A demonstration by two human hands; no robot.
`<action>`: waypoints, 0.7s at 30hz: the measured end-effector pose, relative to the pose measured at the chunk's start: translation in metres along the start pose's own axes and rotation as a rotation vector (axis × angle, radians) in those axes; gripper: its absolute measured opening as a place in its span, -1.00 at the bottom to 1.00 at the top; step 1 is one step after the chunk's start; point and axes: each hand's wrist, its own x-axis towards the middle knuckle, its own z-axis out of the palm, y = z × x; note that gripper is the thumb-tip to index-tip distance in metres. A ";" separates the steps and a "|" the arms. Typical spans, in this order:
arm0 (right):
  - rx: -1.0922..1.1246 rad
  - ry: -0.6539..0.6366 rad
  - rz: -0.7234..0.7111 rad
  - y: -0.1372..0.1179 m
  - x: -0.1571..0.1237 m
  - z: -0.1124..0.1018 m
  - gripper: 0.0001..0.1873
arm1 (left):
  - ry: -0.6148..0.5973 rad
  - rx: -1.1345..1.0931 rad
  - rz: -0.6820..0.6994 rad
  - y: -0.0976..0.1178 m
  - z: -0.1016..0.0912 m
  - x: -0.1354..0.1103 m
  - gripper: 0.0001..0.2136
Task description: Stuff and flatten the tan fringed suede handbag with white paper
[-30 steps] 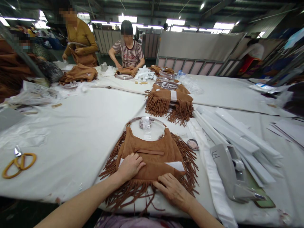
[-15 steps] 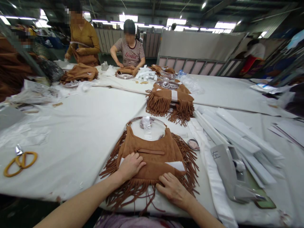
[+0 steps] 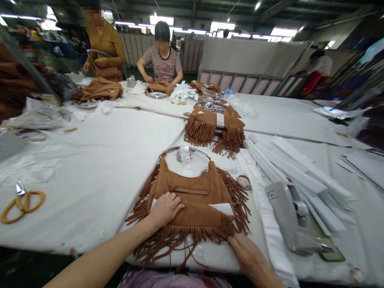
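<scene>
A brown suede handbag point(image 3: 192, 208) with long fringe lies flat in front of me, its handle pointing away. Across its front runs a zip with a leather pull, and white paper shows at both lower sides. My left hand point(image 3: 167, 208) lies on the left part of the bag, palm down, fingers bent lightly against the suede. At the lower right edge, my right hand point(image 3: 247, 250) has its fingertips closed on the bag's fringe point(image 3: 222, 234); the thumb is partly hidden. A wrapped strap coil point(image 3: 183, 155) sits within the handle loop.
Yellow-handled scissors point(image 3: 22, 206) lie at left. On the right are a grey tape dispenser point(image 3: 283, 216), a tape roll point(image 3: 244, 182) and white strips point(image 3: 300, 172). Another fringed bag stack point(image 3: 216, 122) is beyond. Two people work with bags point(image 3: 159, 87) across the table.
My right hand has moved right and slightly toward me along the lower edge, to the fringe at the corner. My left hand and the handbag have stayed in place.
</scene>
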 end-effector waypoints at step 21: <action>0.978 0.033 1.115 -0.112 0.094 0.020 -0.50 | 0.027 0.002 -0.003 -0.001 0.003 -0.001 -0.66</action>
